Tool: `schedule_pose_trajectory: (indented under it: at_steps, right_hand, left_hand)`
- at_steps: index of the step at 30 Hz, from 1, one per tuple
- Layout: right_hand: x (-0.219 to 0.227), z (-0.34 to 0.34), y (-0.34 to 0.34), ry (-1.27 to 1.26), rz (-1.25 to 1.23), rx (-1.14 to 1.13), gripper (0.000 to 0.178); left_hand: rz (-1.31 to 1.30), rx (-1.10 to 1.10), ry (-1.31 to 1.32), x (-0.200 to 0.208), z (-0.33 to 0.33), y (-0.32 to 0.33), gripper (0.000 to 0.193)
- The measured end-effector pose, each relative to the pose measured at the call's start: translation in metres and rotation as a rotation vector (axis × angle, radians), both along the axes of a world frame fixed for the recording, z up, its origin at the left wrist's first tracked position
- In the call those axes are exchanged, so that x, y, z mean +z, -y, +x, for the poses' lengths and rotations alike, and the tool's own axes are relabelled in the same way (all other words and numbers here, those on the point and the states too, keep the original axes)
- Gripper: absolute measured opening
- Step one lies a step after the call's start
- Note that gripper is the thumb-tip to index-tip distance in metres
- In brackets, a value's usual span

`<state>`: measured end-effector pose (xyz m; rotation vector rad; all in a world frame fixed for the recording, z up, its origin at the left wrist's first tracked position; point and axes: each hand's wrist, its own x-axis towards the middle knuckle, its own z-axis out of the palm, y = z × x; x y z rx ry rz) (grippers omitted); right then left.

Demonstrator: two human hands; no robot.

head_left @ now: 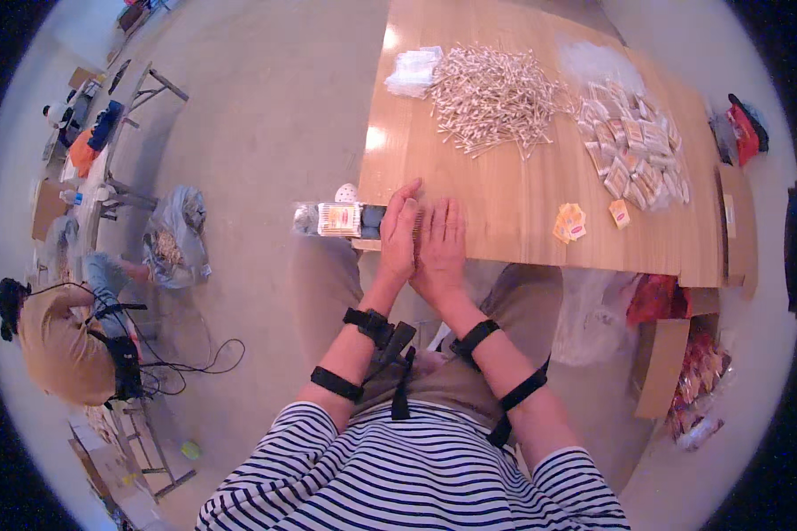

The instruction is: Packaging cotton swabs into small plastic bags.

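My left hand (400,232) and my right hand (440,246) stand side by side at the table's near left edge, fingers outstretched and close together. A narrow row of cotton swabs (417,227) shows between the two hands, pressed from both sides; most of it is hidden. Left of my left hand are a dark block (372,220) and a clear packet of cotton swabs (339,219) with an orange and white card, sticking out past the table edge. Beyond my hands lies a big heap of loose cotton swabs (493,96).
Clear bags (414,71) lie left of the heap; filled packets (633,146) are piled at its right on the wooden table (505,208). Small orange cards (569,223) lie right of my hands. A cardboard box (662,367) stands below right. Another person (66,341) sits at far left.
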<state>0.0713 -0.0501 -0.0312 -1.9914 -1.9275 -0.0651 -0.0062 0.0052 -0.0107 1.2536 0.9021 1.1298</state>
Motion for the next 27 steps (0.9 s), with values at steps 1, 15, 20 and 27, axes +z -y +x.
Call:
schedule_pose_trajectory:
  at_steps: [1,15,20,27]
  right_hand:
    - [-0.006,-0.001,-0.002,0.034,0.024,-0.020,0.065]
    - [0.000,0.001,0.000,-0.006,0.062,-0.008,0.086]
    - [0.000,-0.003,-0.001,0.039,0.044,-0.013,0.065]
    - [0.000,-0.002,0.000,0.011,0.036,-0.023,0.066]
  left_hand:
    - [-0.052,0.025,0.067,-0.002,0.000,-0.001,0.045]
    - [-0.058,-0.021,-0.042,0.009,-0.032,0.026,0.044]
    - [-0.050,0.019,0.025,-0.002,-0.020,0.022,0.048]
    - [-0.154,-0.032,0.017,0.000,-0.030,0.012,0.052]
